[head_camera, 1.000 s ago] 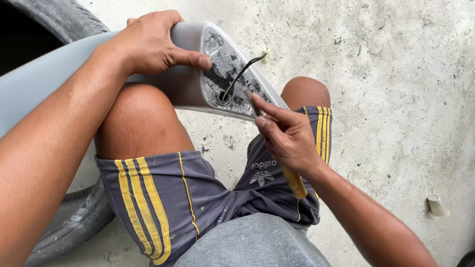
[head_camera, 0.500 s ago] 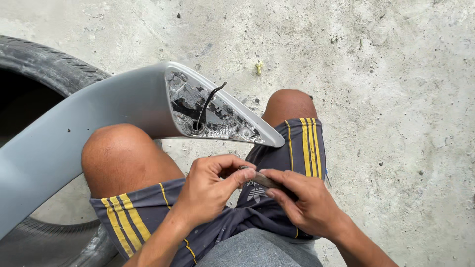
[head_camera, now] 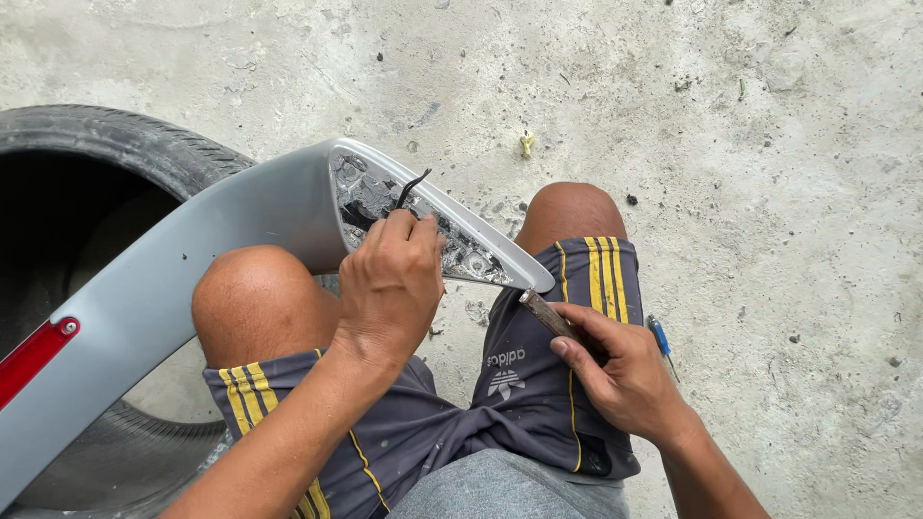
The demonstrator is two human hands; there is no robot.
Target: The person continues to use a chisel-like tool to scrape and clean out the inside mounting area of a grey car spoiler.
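Across both bare knees, resting with its open end up: a long grey plastic car spoiler (head_camera: 192, 279), curved, with a red reflector strip (head_camera: 34, 356) at its far lower-left end. Behind the spoiler, on the concrete floor (head_camera: 769, 144), a black rubber tyre (head_camera: 115, 144).

Possible trouble, judged from the pose: only balanced on the knees, so likely to roll or slip off toward the tyre under a hard push from above. Broken, jagged plastic inside the spoiler's open end (head_camera: 461, 255), right against the fingertips, so a cut is possible. Thin black wire (head_camera: 411, 185) sticking up from that opening, easy to snag or tear loose.

Left hand (head_camera: 389, 284) laid over the spoiler's open end, fingers (head_camera: 409, 231) curled and pressed close together, tips dipped into the cavity just below the black wire; anything pinched there cannot be told. Right hand (head_camera: 625, 375) just below the spoiler's pointed tip, fingers folded tight around a brownish, rusty-looking metal tool (head_camera: 548, 315), its end aimed up at that tip and almost touching it. Beside the right hand, away from the spoiler, a small blue-handled screwdriver (head_camera: 660, 338) lying on the floor.
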